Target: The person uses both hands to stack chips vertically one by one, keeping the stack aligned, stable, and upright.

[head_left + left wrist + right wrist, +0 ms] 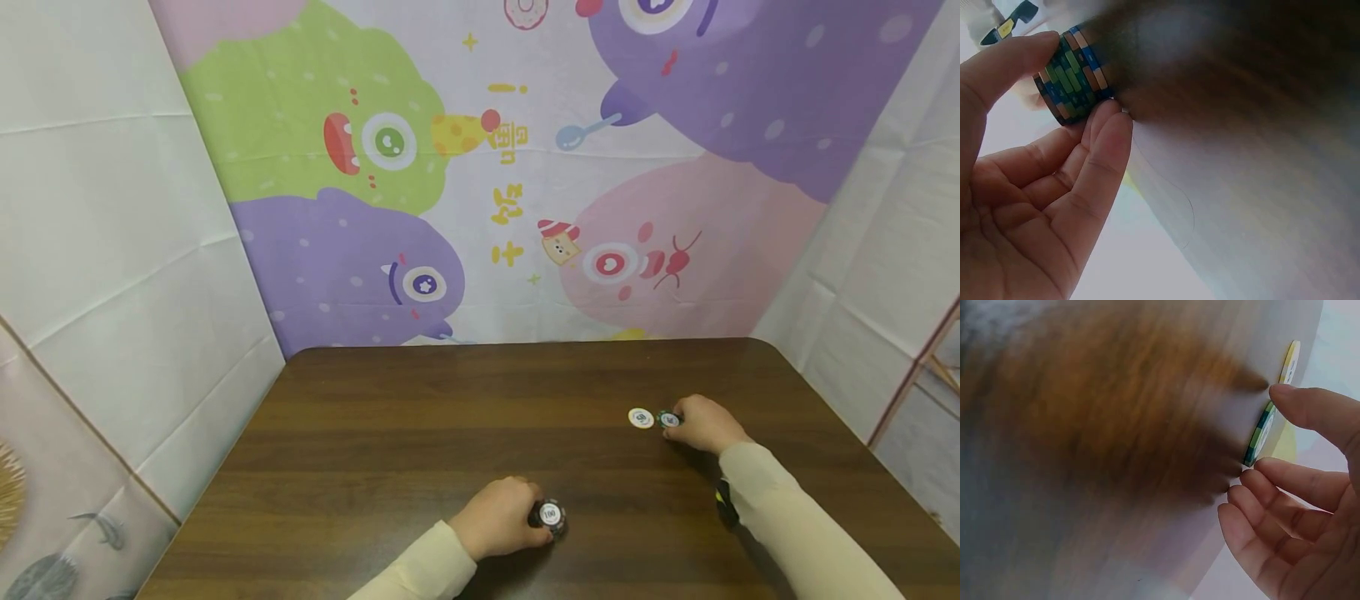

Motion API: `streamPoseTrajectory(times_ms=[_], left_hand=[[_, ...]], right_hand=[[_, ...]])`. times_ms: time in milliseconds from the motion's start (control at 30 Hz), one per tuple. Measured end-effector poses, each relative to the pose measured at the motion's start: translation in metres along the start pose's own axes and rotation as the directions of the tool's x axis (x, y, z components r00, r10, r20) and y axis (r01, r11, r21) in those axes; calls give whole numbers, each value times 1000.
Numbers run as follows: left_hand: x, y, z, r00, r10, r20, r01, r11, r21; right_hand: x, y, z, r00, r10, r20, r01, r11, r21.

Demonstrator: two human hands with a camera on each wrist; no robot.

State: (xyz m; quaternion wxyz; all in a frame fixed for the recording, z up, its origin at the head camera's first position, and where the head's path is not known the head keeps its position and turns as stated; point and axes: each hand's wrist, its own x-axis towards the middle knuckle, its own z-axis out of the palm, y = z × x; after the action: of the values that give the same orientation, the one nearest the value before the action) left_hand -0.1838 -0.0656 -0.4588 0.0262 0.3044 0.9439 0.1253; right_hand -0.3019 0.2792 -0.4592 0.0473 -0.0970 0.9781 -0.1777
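Near the front middle of the table, my left hand (501,518) grips a stack of poker chips between thumb and fingers. The stack's top chip (551,513) is black with a white centre marked 100. In the left wrist view, the chip stack (1072,78) shows green, blue and tan edges. Farther back on the right, my right hand (707,423) pinches the edges of a green poker chip (669,420) lying flat on the tabletop. Just left of it lies a white chip with a yellow rim (641,418). The right wrist view shows thumb and fingertips around the green chip (1260,433).
The chips rest on a dark brown wooden table (375,433) with rounded back corners. Behind it hangs a cloth (480,300) printed with cartoon monsters. Pale fabric walls stand at left and right. A black band (724,503) is on the right wrist.
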Motion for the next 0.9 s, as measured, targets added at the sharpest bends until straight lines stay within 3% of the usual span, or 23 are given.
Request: streamPoseTrajectory(times_ms=[900], left_hand=[[-1,1,-1,1000,10,-7,-10,1000,14]], right_hand=[[7,-2,2,999,40,-4,-40,999,-21]])
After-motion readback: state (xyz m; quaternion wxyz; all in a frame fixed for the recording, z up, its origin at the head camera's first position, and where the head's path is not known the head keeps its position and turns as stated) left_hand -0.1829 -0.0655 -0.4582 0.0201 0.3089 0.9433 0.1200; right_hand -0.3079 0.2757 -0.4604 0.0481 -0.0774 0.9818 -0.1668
